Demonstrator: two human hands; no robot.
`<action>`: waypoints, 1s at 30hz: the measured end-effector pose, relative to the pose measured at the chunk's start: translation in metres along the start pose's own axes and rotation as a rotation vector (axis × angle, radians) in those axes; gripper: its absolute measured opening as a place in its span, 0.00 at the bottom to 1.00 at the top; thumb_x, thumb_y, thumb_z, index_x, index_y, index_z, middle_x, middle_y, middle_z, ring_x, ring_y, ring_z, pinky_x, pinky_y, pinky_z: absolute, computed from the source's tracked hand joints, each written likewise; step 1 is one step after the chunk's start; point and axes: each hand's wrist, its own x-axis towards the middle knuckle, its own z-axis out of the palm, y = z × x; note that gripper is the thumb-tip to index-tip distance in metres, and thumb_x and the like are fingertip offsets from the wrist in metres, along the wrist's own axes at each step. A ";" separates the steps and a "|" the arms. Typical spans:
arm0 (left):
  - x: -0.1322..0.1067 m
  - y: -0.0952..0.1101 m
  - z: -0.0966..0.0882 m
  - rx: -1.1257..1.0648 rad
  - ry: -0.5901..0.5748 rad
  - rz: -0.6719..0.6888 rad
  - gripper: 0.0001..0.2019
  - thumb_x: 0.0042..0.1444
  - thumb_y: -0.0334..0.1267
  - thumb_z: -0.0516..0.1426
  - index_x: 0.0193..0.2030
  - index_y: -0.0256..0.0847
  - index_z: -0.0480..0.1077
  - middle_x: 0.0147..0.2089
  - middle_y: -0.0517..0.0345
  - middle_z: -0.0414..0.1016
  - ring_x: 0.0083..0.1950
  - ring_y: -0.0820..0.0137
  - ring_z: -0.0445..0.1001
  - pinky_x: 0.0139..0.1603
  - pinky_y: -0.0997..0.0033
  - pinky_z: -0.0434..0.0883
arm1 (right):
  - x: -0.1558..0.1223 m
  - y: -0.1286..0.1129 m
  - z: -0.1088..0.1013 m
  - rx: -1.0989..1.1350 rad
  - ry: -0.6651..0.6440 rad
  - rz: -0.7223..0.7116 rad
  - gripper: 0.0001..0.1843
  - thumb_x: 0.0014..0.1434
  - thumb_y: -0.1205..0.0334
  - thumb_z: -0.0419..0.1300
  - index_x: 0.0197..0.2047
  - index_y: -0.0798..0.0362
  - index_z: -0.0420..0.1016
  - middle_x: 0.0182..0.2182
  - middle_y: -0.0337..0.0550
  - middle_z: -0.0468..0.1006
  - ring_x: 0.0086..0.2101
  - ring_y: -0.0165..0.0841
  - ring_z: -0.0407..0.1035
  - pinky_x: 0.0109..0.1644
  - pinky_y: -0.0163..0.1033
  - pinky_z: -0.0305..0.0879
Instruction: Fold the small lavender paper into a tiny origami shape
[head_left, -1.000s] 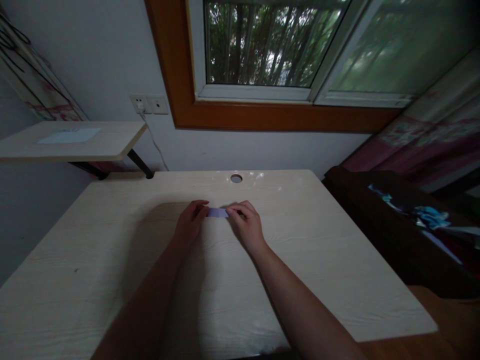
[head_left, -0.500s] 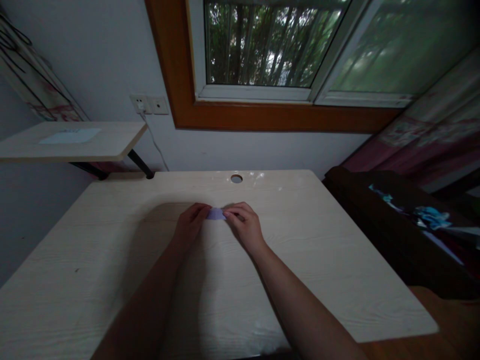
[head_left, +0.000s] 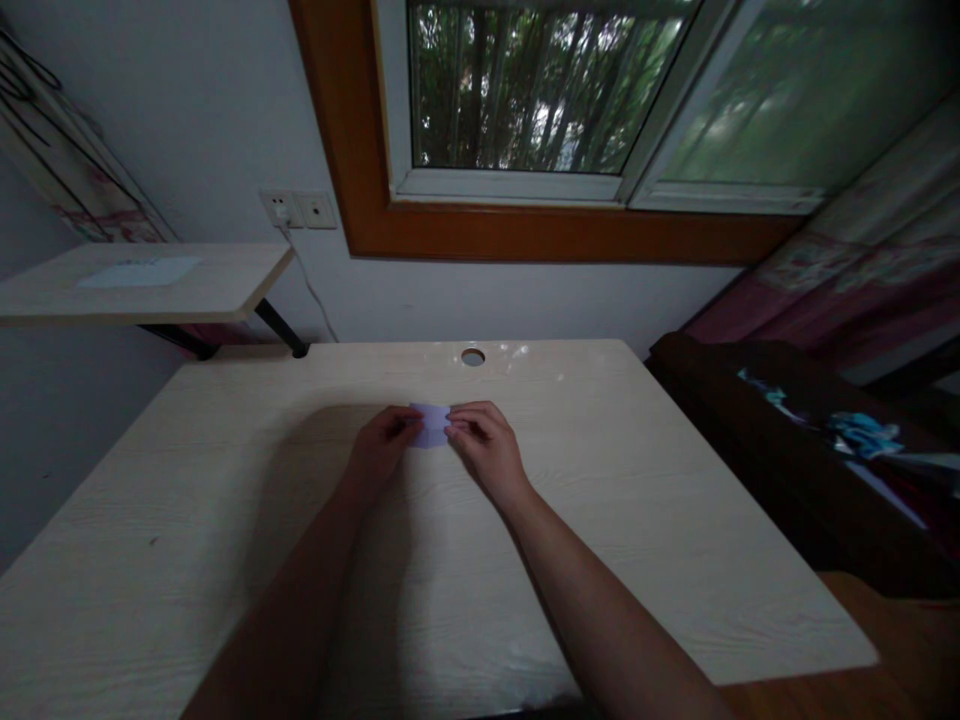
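Note:
A small pale purple piece of paper (head_left: 432, 424) rests near the middle of a light wooden desk (head_left: 225, 500). My left hand (head_left: 382, 448) pinches its left edge with curled fingers. My right hand (head_left: 486, 446) pinches its right edge the same way. The two hands almost touch over the paper, and both forearms reach in from the near edge of the desk. The paper looks folded and stands slightly taller than it is wide.
A round cable hole (head_left: 472, 356) sits at the desk's far edge under a window. A raised side shelf (head_left: 150, 282) with a white sheet stands at the left. Wall sockets (head_left: 298, 209) with a cable are behind it. A dark bed frame (head_left: 795, 450) borders the right side.
The paper was a long thin strip between my hands a second ago. My hands have moved closer together, and the paper now shows as a shorter, taller shape.

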 end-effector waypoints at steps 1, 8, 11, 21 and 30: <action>0.000 0.000 0.000 -0.014 0.004 -0.004 0.13 0.50 0.44 0.63 0.40 0.41 0.76 0.34 0.58 0.76 0.33 0.70 0.72 0.36 0.71 0.69 | 0.000 0.001 0.000 0.010 0.007 0.000 0.06 0.58 0.62 0.65 0.41 0.47 0.80 0.43 0.46 0.74 0.42 0.35 0.72 0.46 0.42 0.74; 0.000 0.002 0.002 -0.061 0.016 -0.017 0.14 0.49 0.46 0.63 0.41 0.42 0.75 0.33 0.58 0.75 0.33 0.70 0.72 0.35 0.71 0.69 | -0.001 0.003 0.002 0.029 -0.013 0.025 0.07 0.57 0.61 0.65 0.41 0.46 0.81 0.45 0.47 0.74 0.41 0.34 0.72 0.46 0.41 0.74; -0.001 0.002 0.004 -0.103 -0.041 -0.023 0.14 0.49 0.44 0.64 0.42 0.41 0.75 0.32 0.59 0.74 0.32 0.71 0.71 0.33 0.72 0.68 | -0.001 0.001 0.001 0.017 -0.032 0.021 0.07 0.58 0.61 0.65 0.41 0.46 0.81 0.42 0.46 0.76 0.41 0.35 0.73 0.46 0.41 0.74; 0.001 0.002 0.005 -0.143 -0.037 0.073 0.16 0.46 0.42 0.67 0.42 0.42 0.73 0.39 0.59 0.73 0.29 0.76 0.68 0.30 0.75 0.68 | 0.000 -0.004 0.000 -0.030 -0.074 0.003 0.07 0.58 0.61 0.65 0.41 0.46 0.81 0.41 0.46 0.79 0.42 0.35 0.74 0.47 0.42 0.73; 0.003 -0.004 0.004 -0.024 -0.022 0.211 0.10 0.50 0.42 0.66 0.38 0.42 0.77 0.50 0.53 0.68 0.36 0.74 0.72 0.36 0.72 0.73 | -0.001 -0.006 0.000 -0.020 -0.077 -0.009 0.08 0.59 0.60 0.65 0.42 0.45 0.82 0.41 0.45 0.78 0.42 0.36 0.74 0.47 0.43 0.73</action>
